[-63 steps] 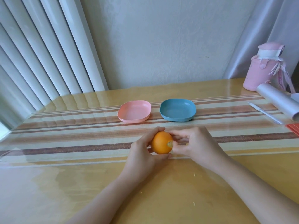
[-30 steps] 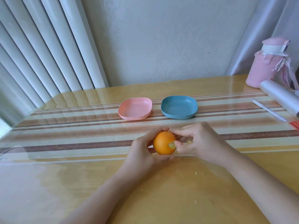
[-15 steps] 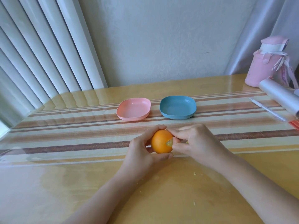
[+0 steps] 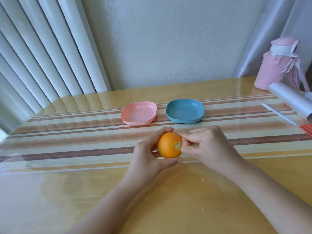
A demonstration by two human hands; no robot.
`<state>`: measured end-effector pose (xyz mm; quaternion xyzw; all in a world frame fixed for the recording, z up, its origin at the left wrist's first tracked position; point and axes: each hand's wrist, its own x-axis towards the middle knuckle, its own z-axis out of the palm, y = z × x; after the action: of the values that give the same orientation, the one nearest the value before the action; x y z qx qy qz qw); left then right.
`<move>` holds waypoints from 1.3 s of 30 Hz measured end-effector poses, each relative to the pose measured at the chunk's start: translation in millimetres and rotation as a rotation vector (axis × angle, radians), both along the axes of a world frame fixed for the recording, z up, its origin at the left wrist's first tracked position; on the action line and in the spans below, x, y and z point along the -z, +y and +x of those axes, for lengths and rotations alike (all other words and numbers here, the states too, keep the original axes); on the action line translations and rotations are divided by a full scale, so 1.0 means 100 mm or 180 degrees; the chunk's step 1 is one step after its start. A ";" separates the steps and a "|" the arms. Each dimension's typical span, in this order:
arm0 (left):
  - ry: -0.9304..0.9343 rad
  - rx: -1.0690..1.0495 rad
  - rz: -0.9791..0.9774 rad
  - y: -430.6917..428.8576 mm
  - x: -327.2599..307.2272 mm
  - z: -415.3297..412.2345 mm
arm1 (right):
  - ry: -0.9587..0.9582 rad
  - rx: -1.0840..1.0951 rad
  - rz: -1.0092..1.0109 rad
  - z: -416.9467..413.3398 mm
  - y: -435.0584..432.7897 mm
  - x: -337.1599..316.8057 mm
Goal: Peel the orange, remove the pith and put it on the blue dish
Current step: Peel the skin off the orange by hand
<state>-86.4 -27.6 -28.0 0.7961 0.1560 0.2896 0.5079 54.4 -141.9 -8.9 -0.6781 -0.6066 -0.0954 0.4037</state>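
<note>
- A person's left hand [image 4: 148, 157] cupped a small orange [image 4: 167, 146] over a glossy striped table [image 4: 84, 191], fingers curled over the fruit's top and thumb under it.
- The right hand [image 4: 207, 146] met the fruit at its 3 o'clock side, fingers curled in, tips pinching at a small pale tear in the peel.
- The rest of the peel looked whole, so the peeling seemed barely begun.
- To do this step well, the left hand should probably hold firm without squeezing. The right should work a nail under the tear's edge and lift broad strips, not crumbs.
- The blue dish [image 4: 185, 110] sat at 1 o'clock from the orange, well apart, with a pink dish [image 4: 138, 112] just beside it at 11 o'clock.
- A pink bottle [image 4: 276, 68] stood at 2 o'clock; no brand, label or writing was readable anywhere.
</note>
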 end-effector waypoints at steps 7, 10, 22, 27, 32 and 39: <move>-0.0064 0.0382 -0.0736 0.01 -0.09 0.00 | -0.0125 -0.0019 0.0616 0.04 0.00 -0.03; -0.0001 0.0461 -0.1078 0.05 -0.09 0.00 | 0.0043 -0.0026 0.0565 0.06 -0.01 -0.02; 0.0177 0.0801 -0.2585 0.16 -0.11 -0.03 | 0.0293 0.0155 0.0180 0.20 0.02 0.10; 0.0601 0.0166 -0.1429 0.16 -0.03 0.00 | 0.0380 0.0326 -0.0256 0.22 0.02 0.12; 0.0855 -0.0028 -0.1001 0.14 -0.05 -0.02 | 0.0524 0.0395 -0.0422 0.18 -0.01 0.06; 0.0980 -0.0015 0.0165 0.11 -0.01 -0.03 | 0.1466 -0.0308 -0.0807 0.07 0.00 0.04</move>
<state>-89.3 -16.8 -26.7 0.8436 0.2264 0.1693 0.4565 61.2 -142.3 -13.2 -0.6973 -0.5376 0.1576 0.4471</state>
